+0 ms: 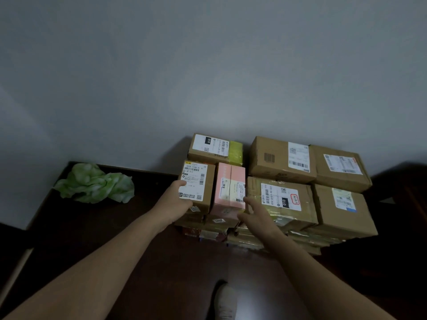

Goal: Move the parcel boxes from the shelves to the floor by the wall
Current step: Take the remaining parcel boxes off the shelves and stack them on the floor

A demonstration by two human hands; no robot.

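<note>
A pale shoe is seen at the near edge of the dark floor, with both bare forearms stretched forward over it toward a stack of parcels. The left hand is curled round the near left side of a small brown box, its thumb laid on the white label, at the near left corner of the stack. The right hand is held with fingers spread and nothing gripped, just beside the near right corner of a pink box. Whether a fingertip touches that box cannot be told.

To the right, a tape-wrapped box with a red-ringed mark on its label and a plain carton are set along the near edge of the top layer. Flatter parcels can be made out beneath them. Behind, three more are lined against the grey wall: a yellow-taped box, a large carton and a labelled carton. A crumpled green sheet lies well apart, by the far left edge of the floor.

The work is judged well advanced, with seven parcels counted on top and more below, all placed by the wall. The small brown box appears to be the one being set down. No shelves are in view, so what remains to be fetched cannot be told.
</note>
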